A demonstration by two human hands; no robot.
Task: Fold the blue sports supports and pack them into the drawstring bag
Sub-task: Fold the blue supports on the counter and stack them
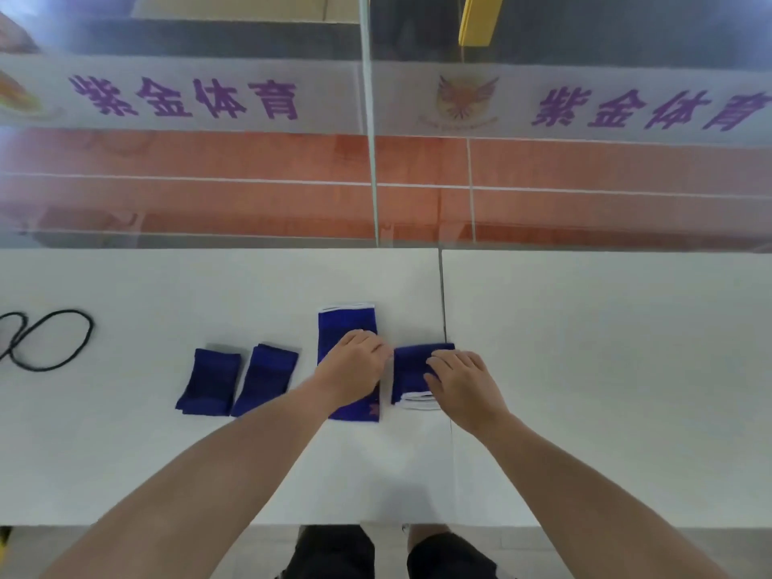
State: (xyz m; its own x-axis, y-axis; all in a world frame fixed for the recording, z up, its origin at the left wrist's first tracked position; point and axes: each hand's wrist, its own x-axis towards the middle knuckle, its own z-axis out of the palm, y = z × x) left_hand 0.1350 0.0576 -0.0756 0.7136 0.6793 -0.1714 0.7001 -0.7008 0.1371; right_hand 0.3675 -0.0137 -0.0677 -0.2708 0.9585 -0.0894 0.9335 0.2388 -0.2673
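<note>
Several blue sports supports lie in a row on the white table. Two folded supports sit at the left. A longer unfolded support with a white end lies in the middle; my left hand rests on it with fingers bent. To its right, a folded support with white edges showing at its near end lies under my right hand, which presses on it with fingers spread. No drawstring bag is visible as such.
A black cord lies looped at the table's far left. A glass wall with purple lettering rises just behind the table's far edge. A seam splits the tabletop right of centre. The near edge runs just above my knees.
</note>
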